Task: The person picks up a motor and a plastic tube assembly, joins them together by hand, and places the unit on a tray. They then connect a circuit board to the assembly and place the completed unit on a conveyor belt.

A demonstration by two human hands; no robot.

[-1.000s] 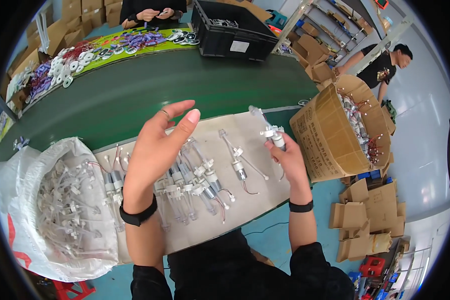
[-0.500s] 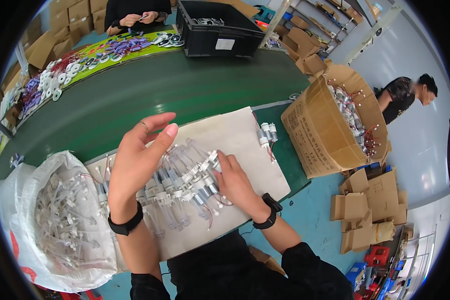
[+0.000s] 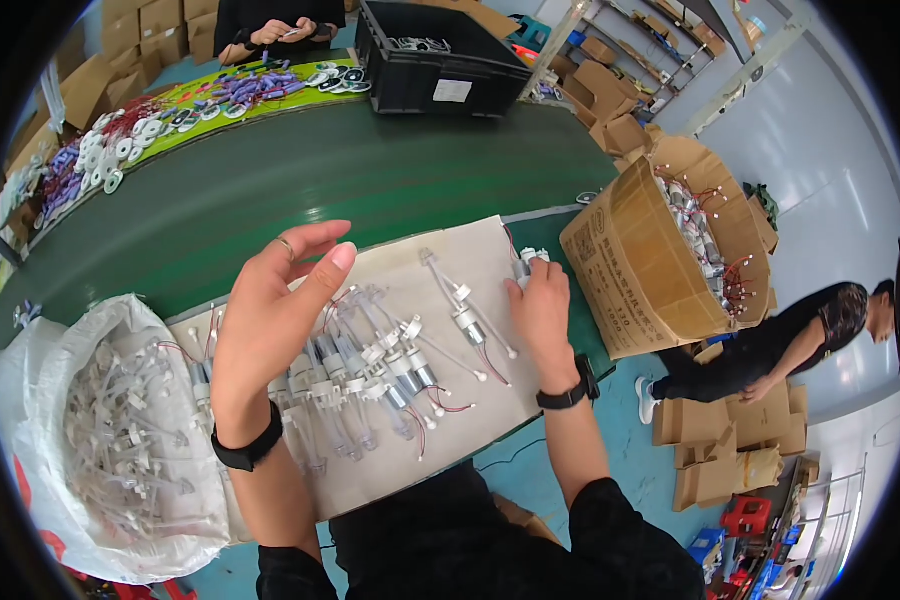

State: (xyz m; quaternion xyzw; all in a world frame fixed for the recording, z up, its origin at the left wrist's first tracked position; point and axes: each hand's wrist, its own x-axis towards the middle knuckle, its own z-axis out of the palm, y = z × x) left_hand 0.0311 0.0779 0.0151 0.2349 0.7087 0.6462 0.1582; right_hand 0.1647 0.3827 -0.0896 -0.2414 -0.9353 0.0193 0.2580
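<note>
On a pale board [image 3: 515,400] lies a row of small silver motors [image 3: 400,370] with white caps, thin red and dark wires and clear plastic tubes. One motor with tubes [image 3: 468,320] lies apart, right of the row. My left hand [image 3: 270,315] hovers above the row's left part, fingers and thumb spread, holding nothing, and it hides some motors. At the board's far right end, my right hand [image 3: 543,310] has its thumb and fingers around a small silver motor [image 3: 523,268] in a little group. The fingers partly cover that group.
Left of the board stands a white sack [image 3: 45,400] of clear tubes. A cardboard box [image 3: 615,270] of wired motors stands at right. Beyond runs a green belt [image 3: 300,190] with a black crate [image 3: 445,85]. One person works across it; another person [image 3: 760,345] is at right.
My right hand has moved right, from the row to the small group of motors. One motor with tubes now lies separate. The person at right has come further into view.
</note>
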